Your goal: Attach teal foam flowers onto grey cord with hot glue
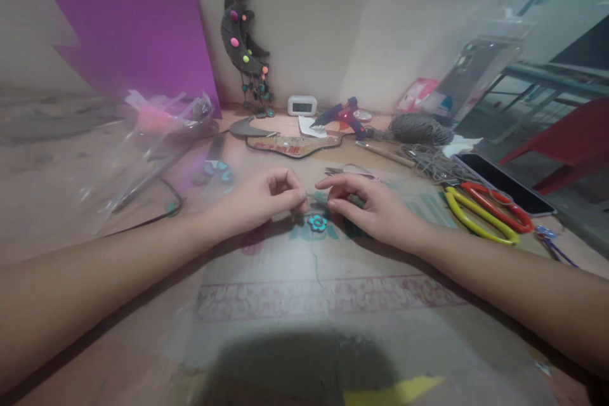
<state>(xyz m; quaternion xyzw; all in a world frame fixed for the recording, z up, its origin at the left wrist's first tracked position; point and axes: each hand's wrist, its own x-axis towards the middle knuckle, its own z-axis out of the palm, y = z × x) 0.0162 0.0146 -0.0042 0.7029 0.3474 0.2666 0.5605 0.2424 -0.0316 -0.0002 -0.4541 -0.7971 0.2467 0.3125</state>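
2 bare hands face each other in my head view, with a small gap between their fingertips. I see the left hand [273,196] with its thumb and fingers curled together, though I cannot tell whether they pinch anything. The right hand [365,200] has its thumb and index finger apart. 1 turquoise flower [318,222] lies on the work surface [328,323], between the hands and slightly nearer to me than their fingertips. Behind the right hand I have small scissors [354,172]. Farther back stand a white clock [302,105] and a glue gun [340,118]; gray yarn [421,130] and a phone [504,184] lie to the right.
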